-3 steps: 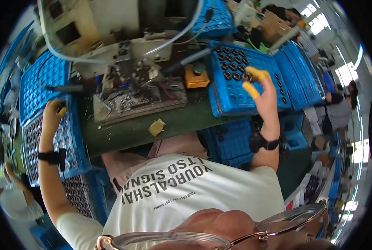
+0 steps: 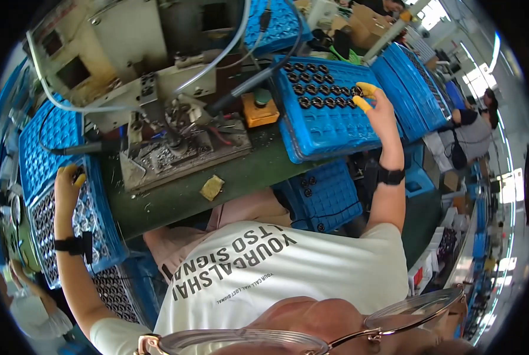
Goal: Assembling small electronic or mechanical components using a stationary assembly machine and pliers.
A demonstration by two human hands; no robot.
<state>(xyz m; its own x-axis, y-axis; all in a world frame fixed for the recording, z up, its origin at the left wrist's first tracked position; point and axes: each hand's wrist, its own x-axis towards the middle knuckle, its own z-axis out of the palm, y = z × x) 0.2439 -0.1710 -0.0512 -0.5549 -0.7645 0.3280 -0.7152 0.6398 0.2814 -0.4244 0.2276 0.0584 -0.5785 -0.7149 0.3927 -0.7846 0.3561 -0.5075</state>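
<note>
My right hand [image 2: 381,111], with yellow finger covers on thumb and finger, pinches a black ring-shaped part [image 2: 357,91] over the blue tray [image 2: 332,133] on the right. Several rows of similar black rings [image 2: 310,78] sit in that tray's pockets, left of the hand. On the far left, my left hand [image 2: 68,188], also with yellow finger covers, is closed at the upper end of another blue tray [image 2: 111,222] filled with ring parts. Something small and dark shows between its finger and thumb; its kind is hard to make out.
Between the trays stands a machine with a metal base plate [image 2: 184,157] strewn with scraps. An orange container [image 2: 260,111] and a yellowish pad [image 2: 212,187] are on the green bench [image 2: 158,210]. More blue trays [image 2: 403,89] are stacked at right; a lower tray [image 2: 329,198] is near my lap.
The whole view has shifted slightly. My right hand has moved farther right across its tray, fingers still around the ring. My left hand stays by the upper end of the left tray.
</note>
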